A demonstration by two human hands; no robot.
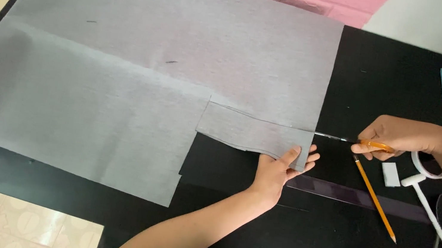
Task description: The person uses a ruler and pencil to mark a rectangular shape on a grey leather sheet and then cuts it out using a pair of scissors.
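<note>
Basically, right hand clamps scissors pointing left into the felt edge; left hand pins flap flat, nearer.

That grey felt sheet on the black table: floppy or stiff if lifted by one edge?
Probably floppy: the grey felt sheet lies flat with a soft fold crease. Likely light: the left hand pins the cut strip with fingertips alone. Its matte surface suggests it won't slide easily.

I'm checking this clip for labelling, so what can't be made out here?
Head view only:
- scissors handles: wrapped by the right hand.
- Blade tips: too thin to tell open from shut.
- grey felt strip lower corner: covered by the left hand.
- Right forearm: cut off by frame edge.
</note>
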